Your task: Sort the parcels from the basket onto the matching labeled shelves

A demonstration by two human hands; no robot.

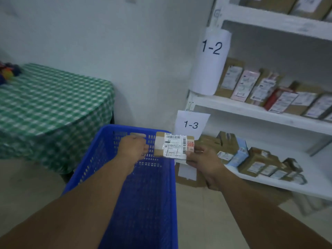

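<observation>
Brown cardboard with a white barcode label: that is the small parcel (174,145) the right hand (203,162) holds just right of the frame's centre. The hand pinches the parcel's right end, thumb on the label side and fingers curled beneath it. The parcel lies flat with its label up, above the far right corner of a blue plastic basket (86,168), and it hides the lower edge of a paper sheet marked 1-3 (191,124).

The left hand (133,147), just left of the parcel, is clenched over the basket's far rim beside the handle slot, knuckles towards the camera. Both bare forearms reach in from the bottom corners of the frame, the left one crossing over the basket.

To the right stands a white rack. Its lower shelf (287,184), beside the 1-3 sheet, carries a cluster of cardboard boxes (260,162) with white labels. The middle shelf (251,110) above it has a curled sheet marked 1-2 (212,48) on its post, and a row of labelled packets (260,87) leans along it. More boxes (287,4) show blurred at the top right.

On the left of the frame is a table under a green checked cloth (53,97), with some colourful items (7,71), too blurred to tell, at its far edge.
</observation>
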